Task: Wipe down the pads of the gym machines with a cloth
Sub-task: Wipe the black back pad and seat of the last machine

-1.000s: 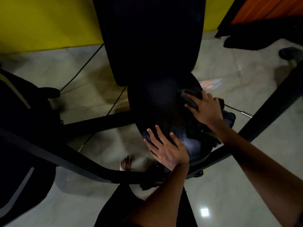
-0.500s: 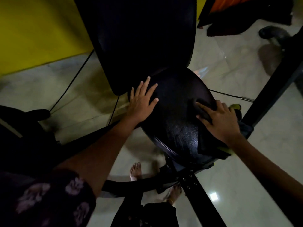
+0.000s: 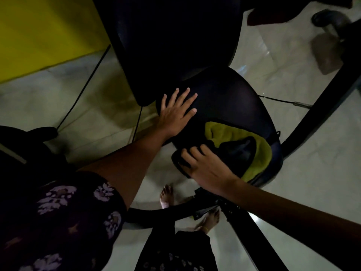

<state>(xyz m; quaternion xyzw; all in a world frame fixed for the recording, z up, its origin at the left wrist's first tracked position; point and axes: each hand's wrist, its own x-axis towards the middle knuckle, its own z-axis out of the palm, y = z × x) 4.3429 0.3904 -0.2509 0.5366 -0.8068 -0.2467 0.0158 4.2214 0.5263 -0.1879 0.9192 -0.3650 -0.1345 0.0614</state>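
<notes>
**Cloth under R hand on seat pad, L hand flat beside it**

R hand [image 3: 207, 169] lies palm-down on the cloth [image 3: 244, 145], fingers bent a little and pressing it onto the near-left edge of the black seat pad [image 3: 230, 100]. Whether the fingers curl round the fabric or just press it: can't tell, too dark. Cloth is yellow-green w/ a dark side, bunched; most of it spreads to the right of and beyond the R hand, covering the pad's near-right part.

L hand [image 3: 176, 112] is up-left of the R hand, apart from the cloth, fingers straight and spread, flat on the pad's left side, holding nothing. Past its fingertips rises the dark backrest pad [image 3: 175, 36].

Below the R wrist: black frame bars [image 3: 254, 241], bare feet [image 3: 166, 196] on pale tile floor [image 3: 293, 173]. Yellow wall [image 3: 39, 32] far left.
</notes>
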